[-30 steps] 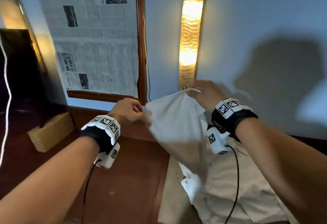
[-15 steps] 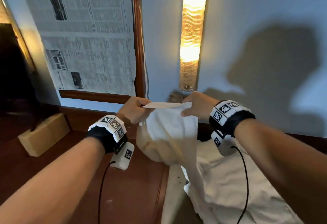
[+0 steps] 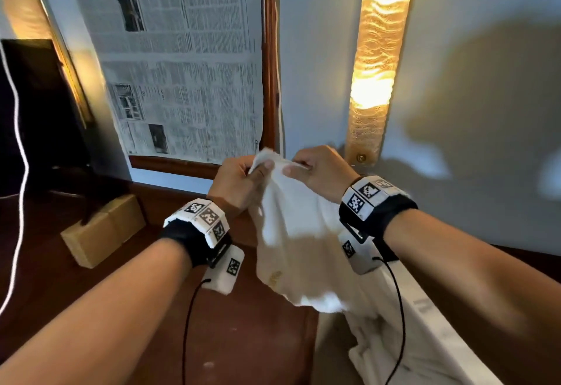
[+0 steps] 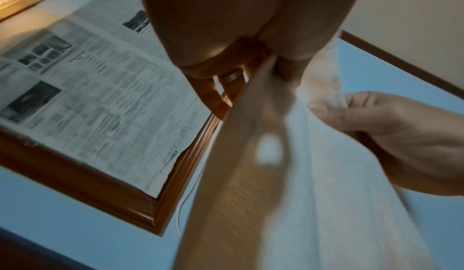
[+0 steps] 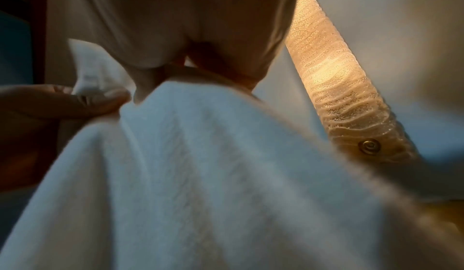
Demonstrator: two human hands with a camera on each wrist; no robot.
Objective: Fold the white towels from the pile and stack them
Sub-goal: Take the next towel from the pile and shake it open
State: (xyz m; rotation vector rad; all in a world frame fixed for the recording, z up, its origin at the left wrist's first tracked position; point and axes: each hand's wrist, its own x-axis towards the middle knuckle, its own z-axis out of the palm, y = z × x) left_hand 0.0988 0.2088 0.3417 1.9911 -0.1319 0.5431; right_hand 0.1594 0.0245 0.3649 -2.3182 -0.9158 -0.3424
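Note:
A white towel point(image 3: 296, 239) hangs in the air in front of me, held up by its top edge. My left hand point(image 3: 243, 181) pinches one top corner, and my right hand point(image 3: 315, 170) pinches the edge right beside it, the two hands almost touching. In the left wrist view the towel point(image 4: 288, 185) drops from my left fingers point(image 4: 216, 91), with the right hand point(image 4: 371, 119) gripping close by. In the right wrist view the towel point(image 5: 200, 175) fills the lower picture. Beneath, at the lower right, lies the pile of white towels point(image 3: 425, 345).
A dark wooden tabletop point(image 3: 243, 339) spreads below my arms. A tan block point(image 3: 103, 229) sits at the left near the wall. Behind are a wooden frame covered with newspaper point(image 3: 188, 59), a lit wall lamp point(image 3: 376, 59) and a white cable point(image 3: 18, 153) at far left.
My hands have come together, from about a towel's width apart to nearly touching, bringing the top corners of the towel close. The towel now hangs bunched below them.

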